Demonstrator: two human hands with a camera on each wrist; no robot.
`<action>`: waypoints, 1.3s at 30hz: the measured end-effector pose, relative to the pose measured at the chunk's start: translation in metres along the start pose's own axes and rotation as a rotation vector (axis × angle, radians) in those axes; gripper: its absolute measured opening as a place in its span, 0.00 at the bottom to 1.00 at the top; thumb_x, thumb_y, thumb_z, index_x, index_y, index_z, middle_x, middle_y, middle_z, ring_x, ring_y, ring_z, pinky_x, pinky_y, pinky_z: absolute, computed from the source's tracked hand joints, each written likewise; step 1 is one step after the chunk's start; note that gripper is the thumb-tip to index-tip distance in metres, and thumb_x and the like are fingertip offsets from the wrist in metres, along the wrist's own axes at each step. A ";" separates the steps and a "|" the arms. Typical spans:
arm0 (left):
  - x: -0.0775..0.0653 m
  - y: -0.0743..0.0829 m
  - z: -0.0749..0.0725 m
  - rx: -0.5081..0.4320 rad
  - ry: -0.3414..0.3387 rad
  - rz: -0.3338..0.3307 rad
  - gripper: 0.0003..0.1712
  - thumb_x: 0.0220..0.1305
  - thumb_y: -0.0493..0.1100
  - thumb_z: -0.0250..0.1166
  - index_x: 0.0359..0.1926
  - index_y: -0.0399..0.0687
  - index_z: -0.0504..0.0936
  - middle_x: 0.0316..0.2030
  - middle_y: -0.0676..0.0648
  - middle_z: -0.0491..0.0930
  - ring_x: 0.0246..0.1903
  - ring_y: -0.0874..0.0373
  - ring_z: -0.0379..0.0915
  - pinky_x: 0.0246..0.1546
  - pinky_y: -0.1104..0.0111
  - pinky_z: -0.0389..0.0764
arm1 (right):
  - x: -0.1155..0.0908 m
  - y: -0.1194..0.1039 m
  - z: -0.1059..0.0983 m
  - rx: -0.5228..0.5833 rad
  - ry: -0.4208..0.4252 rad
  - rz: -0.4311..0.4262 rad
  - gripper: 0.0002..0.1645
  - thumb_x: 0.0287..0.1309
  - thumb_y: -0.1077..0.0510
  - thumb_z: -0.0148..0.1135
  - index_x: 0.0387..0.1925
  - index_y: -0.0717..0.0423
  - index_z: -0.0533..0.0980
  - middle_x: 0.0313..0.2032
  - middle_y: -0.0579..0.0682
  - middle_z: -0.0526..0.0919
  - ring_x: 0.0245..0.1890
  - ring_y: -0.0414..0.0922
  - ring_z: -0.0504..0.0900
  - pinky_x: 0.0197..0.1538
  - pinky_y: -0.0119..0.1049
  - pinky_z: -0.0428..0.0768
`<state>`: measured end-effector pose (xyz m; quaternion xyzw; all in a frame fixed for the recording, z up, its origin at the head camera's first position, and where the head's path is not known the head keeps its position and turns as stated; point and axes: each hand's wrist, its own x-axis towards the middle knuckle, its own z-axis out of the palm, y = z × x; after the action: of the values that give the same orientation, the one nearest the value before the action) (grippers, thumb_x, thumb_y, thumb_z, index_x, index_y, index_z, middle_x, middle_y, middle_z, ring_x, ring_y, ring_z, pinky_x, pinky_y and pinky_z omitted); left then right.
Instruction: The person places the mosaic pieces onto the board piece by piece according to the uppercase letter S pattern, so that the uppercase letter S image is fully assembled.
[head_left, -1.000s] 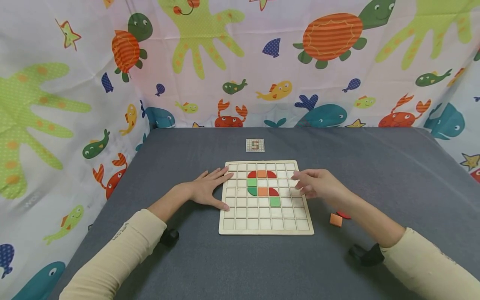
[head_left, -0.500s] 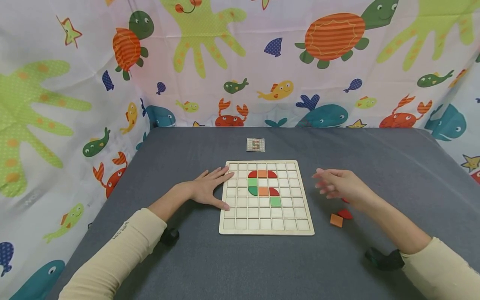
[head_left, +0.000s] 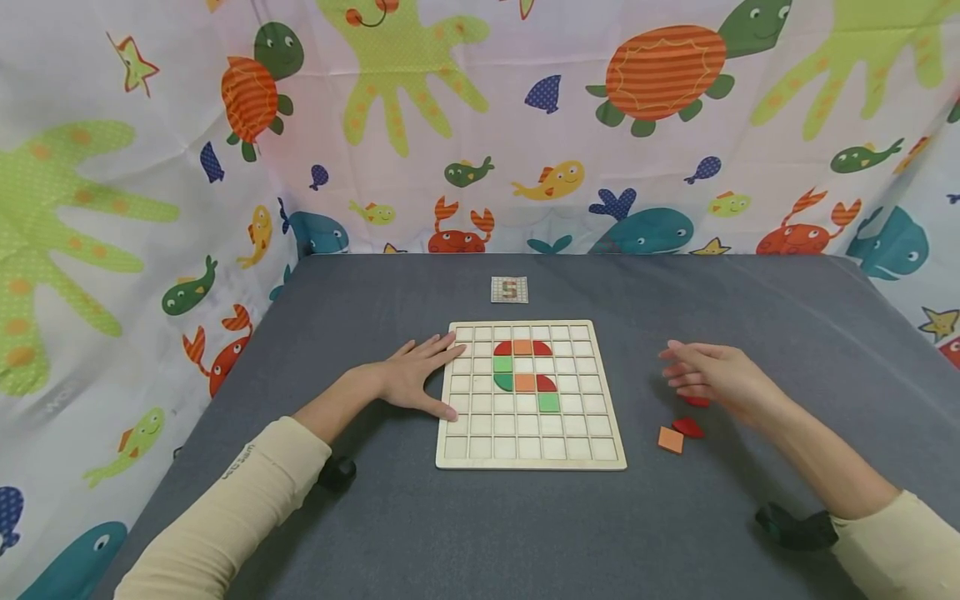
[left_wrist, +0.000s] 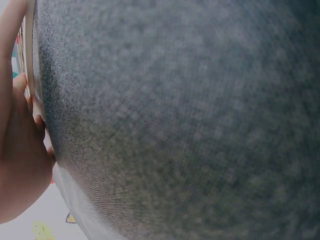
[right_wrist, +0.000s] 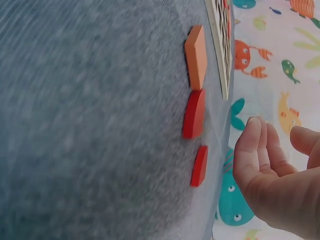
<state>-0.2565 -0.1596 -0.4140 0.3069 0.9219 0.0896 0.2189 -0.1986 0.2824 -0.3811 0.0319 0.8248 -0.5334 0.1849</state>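
Observation:
My left hand [head_left: 412, 377] lies spread at the left edge of a pale wooden grid board [head_left: 531, 463], fingertips and thumb on its rim. In the board's cells sit red quarter-round tiles [head_left: 542, 348], orange square tiles [head_left: 522, 347], green square tiles [head_left: 549, 402] and a green quarter-round tile [head_left: 503, 382]. My right hand [head_left: 716, 379] hovers right of the board with loosely bent fingers and nothing in them. Beneath and in front of it lie a loose orange square tile [right_wrist: 196, 57] and two loose red tiles [right_wrist: 194, 115], one partly hidden by the hand in the head view.
A small card [head_left: 509, 290] with a coloured pattern on a printed grid lies behind the board. The grey cloth-covered table [head_left: 495, 533] meets a sea-animal curtain [head_left: 420, 200] at the back and sides. A black strap device [head_left: 797, 527] sits at the right wrist.
My right hand has moved away from the board's right edge to above the loose tiles, uncovering the red ones. The left hand has stayed on the board, and the tiles there look unchanged.

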 end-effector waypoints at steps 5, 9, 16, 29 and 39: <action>-0.003 0.004 -0.003 0.002 -0.007 0.005 0.66 0.46 0.78 0.62 0.76 0.59 0.38 0.74 0.51 0.30 0.72 0.51 0.26 0.66 0.47 0.32 | -0.001 0.008 -0.007 0.013 -0.007 -0.018 0.45 0.66 0.37 0.50 0.65 0.72 0.62 0.46 0.58 0.79 0.43 0.42 0.81 0.46 0.33 0.79; -0.003 0.005 -0.003 0.007 -0.007 -0.002 0.66 0.46 0.78 0.62 0.76 0.59 0.38 0.74 0.51 0.29 0.72 0.52 0.25 0.66 0.48 0.32 | -0.001 0.012 -0.011 0.013 -0.005 -0.028 0.43 0.68 0.38 0.48 0.65 0.73 0.61 0.47 0.58 0.79 0.43 0.40 0.81 0.47 0.33 0.79; -0.004 0.006 -0.004 0.012 -0.003 0.008 0.66 0.47 0.77 0.61 0.76 0.57 0.39 0.74 0.50 0.30 0.72 0.50 0.26 0.66 0.47 0.33 | -0.002 0.018 -0.019 0.033 0.000 -0.032 0.42 0.69 0.41 0.48 0.64 0.76 0.60 0.45 0.56 0.80 0.41 0.36 0.81 0.46 0.32 0.79; -0.002 0.004 -0.002 0.019 -0.002 0.003 0.65 0.48 0.77 0.62 0.76 0.60 0.38 0.74 0.51 0.30 0.72 0.52 0.26 0.67 0.48 0.32 | -0.007 0.024 -0.028 -0.032 0.015 -0.009 0.41 0.69 0.43 0.51 0.63 0.77 0.62 0.40 0.49 0.82 0.36 0.35 0.80 0.42 0.30 0.80; -0.001 0.003 -0.001 0.013 -0.002 0.003 0.66 0.46 0.78 0.61 0.76 0.60 0.37 0.74 0.51 0.30 0.72 0.51 0.26 0.66 0.47 0.32 | -0.008 0.026 -0.026 -0.253 -0.003 -0.063 0.34 0.66 0.46 0.58 0.59 0.73 0.69 0.46 0.56 0.81 0.38 0.39 0.79 0.41 0.32 0.79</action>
<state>-0.2549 -0.1579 -0.4119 0.3097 0.9217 0.0838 0.2180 -0.1918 0.3181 -0.3918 -0.0185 0.8857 -0.4308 0.1719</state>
